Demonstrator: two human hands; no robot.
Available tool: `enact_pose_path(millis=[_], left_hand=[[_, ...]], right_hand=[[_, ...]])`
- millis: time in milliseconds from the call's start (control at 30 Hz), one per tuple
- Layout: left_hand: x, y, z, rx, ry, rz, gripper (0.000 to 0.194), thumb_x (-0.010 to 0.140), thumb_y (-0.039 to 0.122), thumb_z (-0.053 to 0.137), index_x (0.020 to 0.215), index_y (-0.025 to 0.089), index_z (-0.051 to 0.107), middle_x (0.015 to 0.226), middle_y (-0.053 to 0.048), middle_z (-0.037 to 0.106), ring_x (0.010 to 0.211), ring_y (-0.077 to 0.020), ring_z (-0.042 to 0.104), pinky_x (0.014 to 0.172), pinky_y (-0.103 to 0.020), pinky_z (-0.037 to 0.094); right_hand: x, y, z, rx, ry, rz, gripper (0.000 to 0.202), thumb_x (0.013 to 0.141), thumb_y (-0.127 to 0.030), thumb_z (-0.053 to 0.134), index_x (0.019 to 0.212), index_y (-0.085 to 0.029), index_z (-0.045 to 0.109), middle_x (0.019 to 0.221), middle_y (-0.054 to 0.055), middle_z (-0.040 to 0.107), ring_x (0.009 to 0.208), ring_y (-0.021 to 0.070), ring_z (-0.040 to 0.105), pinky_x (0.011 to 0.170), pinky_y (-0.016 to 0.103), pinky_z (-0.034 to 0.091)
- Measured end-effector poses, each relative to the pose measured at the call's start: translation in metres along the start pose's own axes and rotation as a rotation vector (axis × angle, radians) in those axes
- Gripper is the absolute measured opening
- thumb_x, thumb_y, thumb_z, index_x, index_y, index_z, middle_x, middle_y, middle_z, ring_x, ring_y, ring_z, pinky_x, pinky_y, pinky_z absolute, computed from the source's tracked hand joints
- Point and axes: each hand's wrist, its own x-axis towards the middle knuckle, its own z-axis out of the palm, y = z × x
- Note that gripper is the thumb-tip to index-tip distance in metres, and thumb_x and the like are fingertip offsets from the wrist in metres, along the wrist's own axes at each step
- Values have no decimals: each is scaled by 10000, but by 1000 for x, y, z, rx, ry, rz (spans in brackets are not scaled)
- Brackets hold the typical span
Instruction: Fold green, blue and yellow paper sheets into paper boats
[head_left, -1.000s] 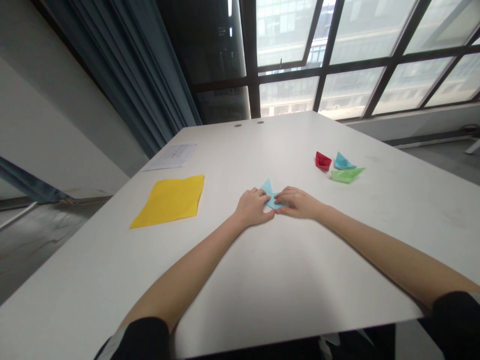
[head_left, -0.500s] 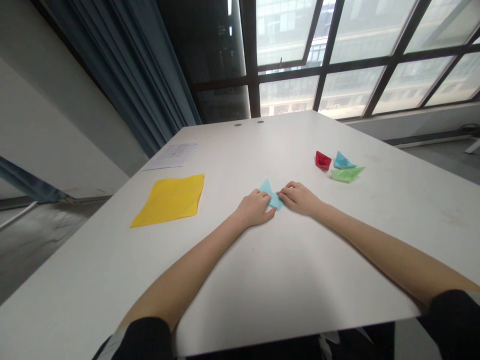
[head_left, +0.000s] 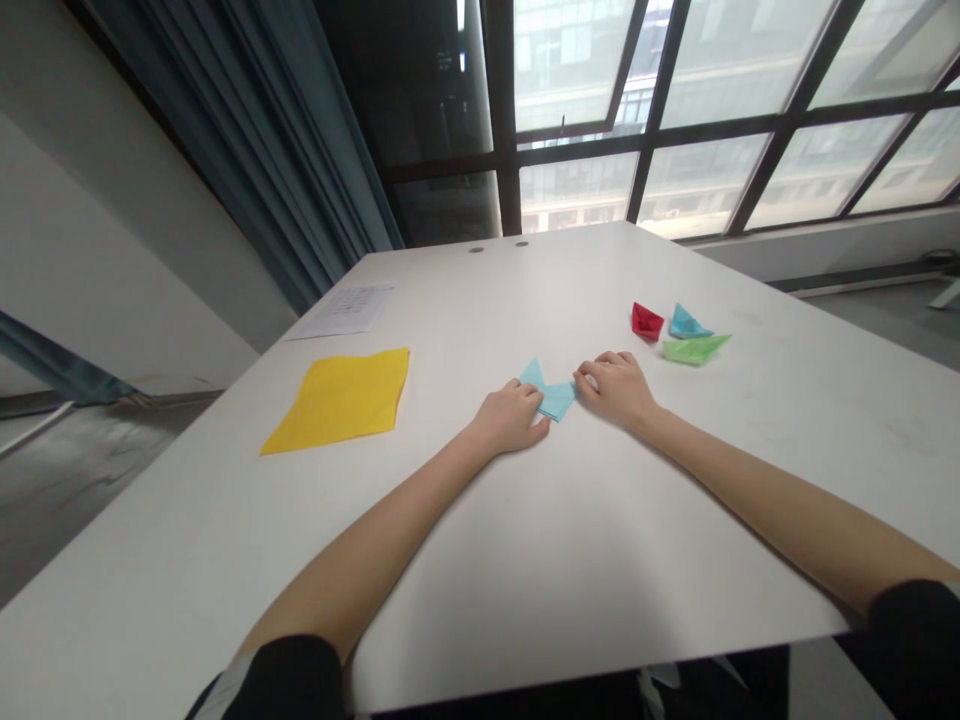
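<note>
A light blue sheet of folded paper [head_left: 556, 400] lies on the white table in front of me, with a pointed peak at its top and a flap spread toward the right. My left hand [head_left: 511, 416] holds its left part down, fingers curled over it and thumb at its lower edge. At the paper's right tip, my right hand [head_left: 613, 386] has thumb and fingers closed in a pinch. The part of the paper beneath my left fingers is hidden.
Yellow paper [head_left: 341, 400] lies to the left, with a printed white sheet [head_left: 343, 311] behind it. On the right sit three folded paper boats: a red one [head_left: 646, 322], a blue one [head_left: 688, 323] and a green one [head_left: 696, 349]. Windows stand beyond the table [head_left: 480, 560].
My right hand has moved to the right and slightly away from me, with the paper's right flap now stretched farther out. My left hand has stayed in place.
</note>
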Motion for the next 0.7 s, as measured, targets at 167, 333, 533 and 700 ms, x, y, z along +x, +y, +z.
enact_pose_path(millis=[167,333,533,700], left_hand=[[-1,-1,1,28,40,11,301,796,386,433,987,193,563,958,-67,595,927,-218,497,722,-319,466],[3,-15,11,-50,154,-109,262,818,326,413,962,203,594,971,-40,606,958,-190,496,782,-302,458],[11,-42,28,-145,248,-427,344,770,370,484,1013,176,632,1084,-83,569,1017,-233,474,894,-367,404],[14,-49,30,-253,213,-419,283,727,333,524,959,242,658,1071,-35,603,1037,-239,482,900,-400,392]], right_hand=[[-1,-4,2,251,-54,-317,214,830,-259,447,915,-182,628,1012,75,649,915,199,557,812,351,360],[-2,-6,4,342,-169,-442,226,840,-258,444,952,-199,631,955,64,658,890,184,578,814,345,383],[-2,-5,3,378,-195,-422,246,862,-294,424,950,-194,631,950,70,650,901,186,571,822,346,393],[-2,-5,5,374,-187,-429,258,871,-269,401,964,-186,627,945,83,647,891,185,572,812,345,403]])
